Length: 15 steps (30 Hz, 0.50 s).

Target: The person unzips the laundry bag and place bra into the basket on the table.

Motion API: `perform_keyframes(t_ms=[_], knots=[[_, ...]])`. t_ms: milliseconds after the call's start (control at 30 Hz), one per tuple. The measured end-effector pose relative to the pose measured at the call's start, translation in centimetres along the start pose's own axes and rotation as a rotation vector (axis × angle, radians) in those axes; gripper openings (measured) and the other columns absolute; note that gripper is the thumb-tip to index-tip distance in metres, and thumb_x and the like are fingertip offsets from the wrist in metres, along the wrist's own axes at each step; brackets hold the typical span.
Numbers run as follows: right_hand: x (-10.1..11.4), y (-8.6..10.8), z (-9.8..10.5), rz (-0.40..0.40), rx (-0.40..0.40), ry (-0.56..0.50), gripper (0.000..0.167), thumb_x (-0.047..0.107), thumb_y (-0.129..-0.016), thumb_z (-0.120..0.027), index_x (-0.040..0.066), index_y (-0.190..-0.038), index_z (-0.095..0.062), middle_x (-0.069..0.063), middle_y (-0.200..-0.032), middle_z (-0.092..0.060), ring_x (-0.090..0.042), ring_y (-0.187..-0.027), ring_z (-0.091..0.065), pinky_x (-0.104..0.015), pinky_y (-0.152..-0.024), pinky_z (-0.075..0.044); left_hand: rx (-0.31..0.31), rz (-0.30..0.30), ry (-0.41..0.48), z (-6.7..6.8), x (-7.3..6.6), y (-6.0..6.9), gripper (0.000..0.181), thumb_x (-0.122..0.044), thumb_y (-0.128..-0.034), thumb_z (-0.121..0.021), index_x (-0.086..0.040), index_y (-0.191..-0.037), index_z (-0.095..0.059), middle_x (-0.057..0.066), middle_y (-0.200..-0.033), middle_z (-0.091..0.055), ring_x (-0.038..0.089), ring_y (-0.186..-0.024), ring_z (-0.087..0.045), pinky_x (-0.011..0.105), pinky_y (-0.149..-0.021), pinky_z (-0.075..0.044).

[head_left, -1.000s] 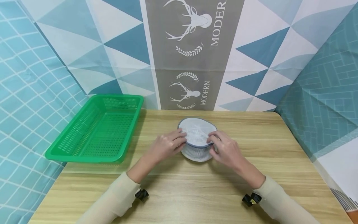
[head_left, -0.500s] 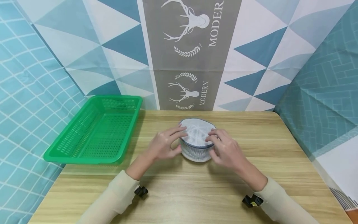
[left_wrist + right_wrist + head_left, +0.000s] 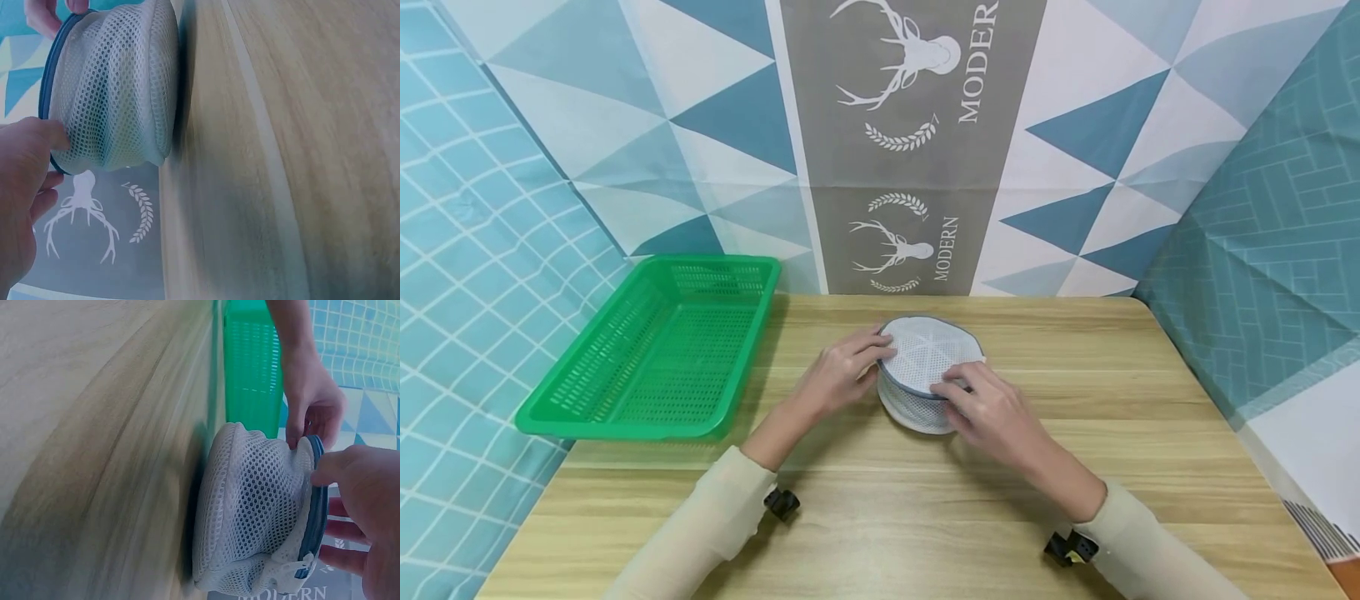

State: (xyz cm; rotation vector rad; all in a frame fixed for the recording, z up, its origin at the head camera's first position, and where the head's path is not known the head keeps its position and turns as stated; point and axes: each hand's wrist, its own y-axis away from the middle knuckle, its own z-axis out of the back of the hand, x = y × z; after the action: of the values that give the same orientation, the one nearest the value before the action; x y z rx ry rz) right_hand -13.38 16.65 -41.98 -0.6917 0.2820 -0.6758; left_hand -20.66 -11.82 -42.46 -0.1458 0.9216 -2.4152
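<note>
A round white mesh laundry bag [image 3: 928,354] with a dark blue-grey zipped rim stands upright on the table in the head view. At its left side, my left hand [image 3: 837,379] pinches the rim, thumb against the mesh wall and fingers at the top in the left wrist view. My right hand [image 3: 996,410] grips the front right of the rim, its thumb on the side and fingers over the lid. A small white zipper pull [image 3: 299,565] hangs by the rim in the right wrist view. The inside of the bag is hidden.
A green slotted plastic basket [image 3: 692,358] stands at the left of the wooden table [image 3: 880,533]. Patterned cloth walls [image 3: 917,150] close off the back and both sides. Small black cameras sit at both wrists.
My left hand spread its fingers off the rim half a second ago and now holds it again. The right hand has shifted left and forward along the rim. The bag has barely moved.
</note>
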Motion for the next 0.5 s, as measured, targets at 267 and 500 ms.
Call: perform_keyframes(t_ms=[267,500], knots=[[-0.1,-0.1,-0.1,-0.024,0.015,-0.011,0.03,-0.001,-0.08,-0.096,0.006,-0.107,-0.085,-0.012,-0.11,-0.08,-0.028,-0.104,-0.079,-0.044,-0.094,-0.072,-0.006,-0.016,-0.026,0.1,0.0,0.1,0.032,0.008,-0.0863,-0.087,-0.001,-0.116,-0.084,0.019,-0.128,-0.084,0.043,-0.13,-0.079,0.048,-0.111,-0.064],[-1.3,0.0,-0.7,-0.018,-0.05,-0.037,0.034,-0.013,-0.073,-0.09,0.005,-0.1,-0.08,-0.01,-0.103,-0.077,-0.027,-0.096,-0.078,-0.041,-0.081,-0.072,-0.049,-0.099,-0.088,0.3,-0.4,0.4,0.028,0.0,-0.0836,-0.094,-0.006,-0.109,-0.085,0.015,-0.118,-0.087,0.038,-0.121,-0.083,0.044,-0.107,-0.067]])
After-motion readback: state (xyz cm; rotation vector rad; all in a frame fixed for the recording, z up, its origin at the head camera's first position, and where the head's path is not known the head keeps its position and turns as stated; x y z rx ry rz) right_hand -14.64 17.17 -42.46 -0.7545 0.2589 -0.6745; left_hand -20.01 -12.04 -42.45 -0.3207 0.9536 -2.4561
